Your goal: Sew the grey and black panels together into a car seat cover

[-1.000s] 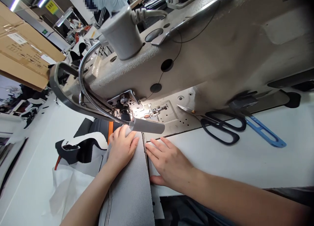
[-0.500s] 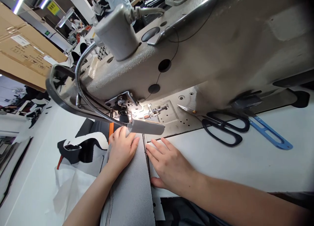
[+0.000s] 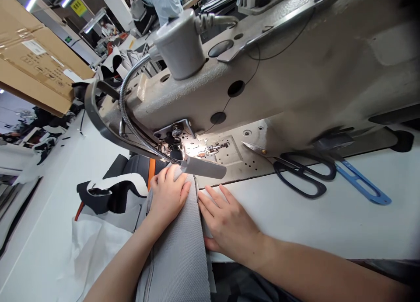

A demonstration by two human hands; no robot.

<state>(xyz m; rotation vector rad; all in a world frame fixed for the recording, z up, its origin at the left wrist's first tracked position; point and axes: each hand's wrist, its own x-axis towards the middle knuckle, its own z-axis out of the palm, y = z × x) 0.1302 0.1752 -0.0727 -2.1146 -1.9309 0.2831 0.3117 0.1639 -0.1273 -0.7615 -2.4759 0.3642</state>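
The left hand lies palm-down, loosely open, on gray fabric; the right hand, flat and open, touches its edge.

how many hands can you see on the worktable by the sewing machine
2: the left hand rests on the grey fabric, and the right hand is on the white table at the fabric's edge. Hands of the person behind can't be made out.

- Left hand rests on grey fabric.
- Right hand, fingertips at the fabric's three o'clock edge.
- Lamp at left hand's two o'clock.
- Black-handled scissors at right hand's two o'clock.
- Blue tool at scissors' three o'clock.
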